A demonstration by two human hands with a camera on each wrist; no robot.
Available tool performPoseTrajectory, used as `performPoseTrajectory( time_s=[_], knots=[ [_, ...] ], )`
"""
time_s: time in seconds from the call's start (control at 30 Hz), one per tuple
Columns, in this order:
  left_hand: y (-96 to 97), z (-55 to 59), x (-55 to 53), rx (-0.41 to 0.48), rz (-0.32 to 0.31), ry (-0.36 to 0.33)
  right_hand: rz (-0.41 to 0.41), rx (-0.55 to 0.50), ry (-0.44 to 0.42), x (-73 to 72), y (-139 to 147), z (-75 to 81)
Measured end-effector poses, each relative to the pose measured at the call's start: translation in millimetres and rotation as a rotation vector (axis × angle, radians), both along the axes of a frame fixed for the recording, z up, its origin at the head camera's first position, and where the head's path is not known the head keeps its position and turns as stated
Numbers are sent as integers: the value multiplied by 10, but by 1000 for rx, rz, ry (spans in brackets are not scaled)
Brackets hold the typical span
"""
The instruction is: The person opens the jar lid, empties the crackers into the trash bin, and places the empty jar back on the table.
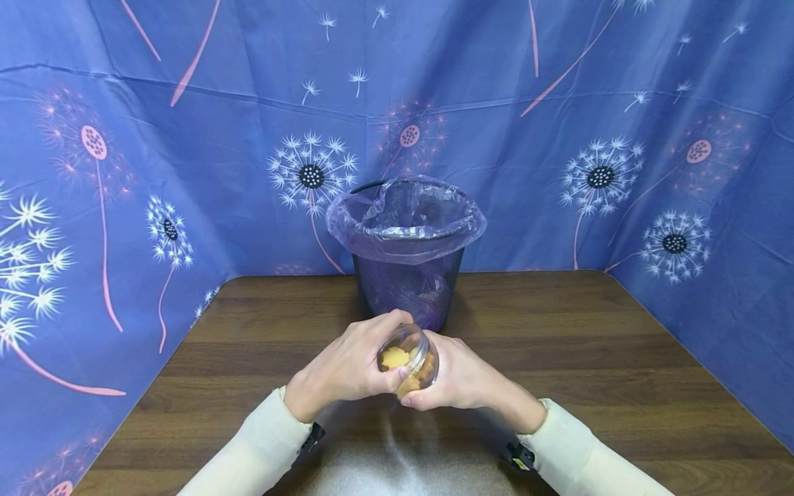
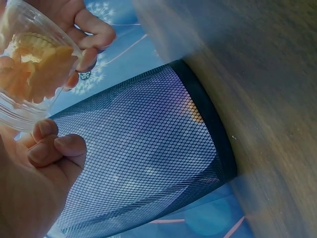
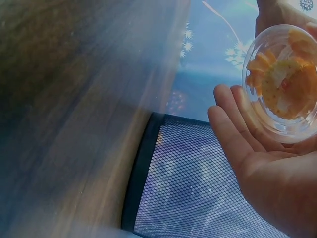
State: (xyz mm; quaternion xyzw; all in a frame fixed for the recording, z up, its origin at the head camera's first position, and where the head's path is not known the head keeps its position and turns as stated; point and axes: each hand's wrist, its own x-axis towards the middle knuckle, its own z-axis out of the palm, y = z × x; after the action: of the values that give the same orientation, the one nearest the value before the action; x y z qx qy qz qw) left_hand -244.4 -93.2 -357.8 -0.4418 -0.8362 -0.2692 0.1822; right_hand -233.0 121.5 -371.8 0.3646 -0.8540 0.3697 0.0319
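Observation:
Both hands hold a small clear plastic jar (image 1: 407, 339) with orange-yellow scalloped crackers (image 1: 395, 357) inside, tilted over the table in front of the bin. My left hand (image 1: 350, 362) grips its left side, thumb across the front. From the right, my right hand (image 1: 459, 372) holds the other side, its thumb low on the jar. Ridges at the jar's rim (image 2: 22, 116) show beside the left fingers in the left wrist view. In the right wrist view the jar's round end (image 3: 280, 116) faces the camera, above the right palm (image 3: 277, 183).
A black mesh waste bin (image 1: 406, 286) stands at the back middle of the wooden table (image 1: 248, 344), just beyond the hands. A purple translucent liner (image 1: 403, 248) folds over its rim. Behind and at both sides hangs a blue dandelion-print cloth (image 1: 496, 138).

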Motion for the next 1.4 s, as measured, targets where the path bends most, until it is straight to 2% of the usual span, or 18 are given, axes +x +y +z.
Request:
performPoseTrajectory(
  time_s=[0.17,0.37,0.43,0.57,0.77,0.93,1.13,1.4],
  knots=[
    [3,-17,-1,10,8,-26,-44,5,24,14,-24,-31],
    [47,-117,-16,-9,137,-103,-218,70,176,-7,-57,-118],
    [58,-142,-19,-16,158,-127,-228,72,180,-16,-53,-133],
    [63,-123,-7,-9,175,-173,-213,62,174,-27,-32,-117],
    [34,-33,12,16,160,-228,-187,59,183,-44,-2,-37],
    [0,-2,36,15,151,-261,-158,45,170,-51,22,-3],
    [-33,32,44,24,120,-229,-94,10,116,-62,55,22],
    [-34,77,58,23,71,-196,9,-34,-4,-66,83,51]
  ],
)
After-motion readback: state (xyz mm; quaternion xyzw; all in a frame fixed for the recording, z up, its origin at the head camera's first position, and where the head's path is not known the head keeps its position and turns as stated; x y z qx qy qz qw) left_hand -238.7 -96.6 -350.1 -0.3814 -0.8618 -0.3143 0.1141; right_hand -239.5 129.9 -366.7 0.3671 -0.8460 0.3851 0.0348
